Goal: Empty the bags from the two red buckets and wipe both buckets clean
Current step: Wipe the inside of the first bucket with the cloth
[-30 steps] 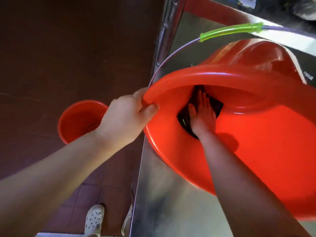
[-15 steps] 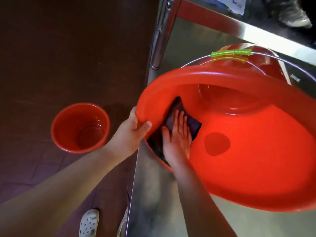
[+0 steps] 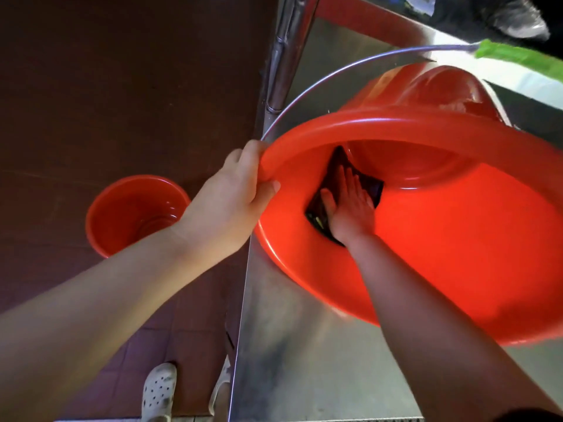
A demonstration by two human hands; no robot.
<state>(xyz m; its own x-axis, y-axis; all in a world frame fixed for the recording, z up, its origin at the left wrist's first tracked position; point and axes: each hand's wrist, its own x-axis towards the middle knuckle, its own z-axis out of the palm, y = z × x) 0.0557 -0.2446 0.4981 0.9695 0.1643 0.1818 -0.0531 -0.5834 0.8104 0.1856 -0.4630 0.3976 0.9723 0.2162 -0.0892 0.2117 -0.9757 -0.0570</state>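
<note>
A large red bucket (image 3: 457, 254) lies tilted on its side on a steel table, its mouth turned toward me. My left hand (image 3: 231, 202) grips its rim at the left edge, thumb inside. Inside the bucket, my right hand (image 3: 350, 205) lies flat with fingers spread, pressing a dark cloth (image 3: 332, 175) against the inner wall near the bottom. The wire handle with a green grip (image 3: 518, 56) swings above the bucket. A second red bucket (image 3: 122, 208) stands upright on the floor at the left, and I see nothing in it.
The steel table (image 3: 304, 360) has a sharp left edge and an upright metal post (image 3: 286, 50) at its far corner. Dark brown tiled floor (image 3: 91, 86) spreads to the left. My white perforated shoes (image 3: 158, 391) show near the bottom.
My right hand has slid the cloth from near the rim deeper toward the bucket's bottom. The bucket has tipped and its handle swung up. My left hand keeps its hold on the rim.
</note>
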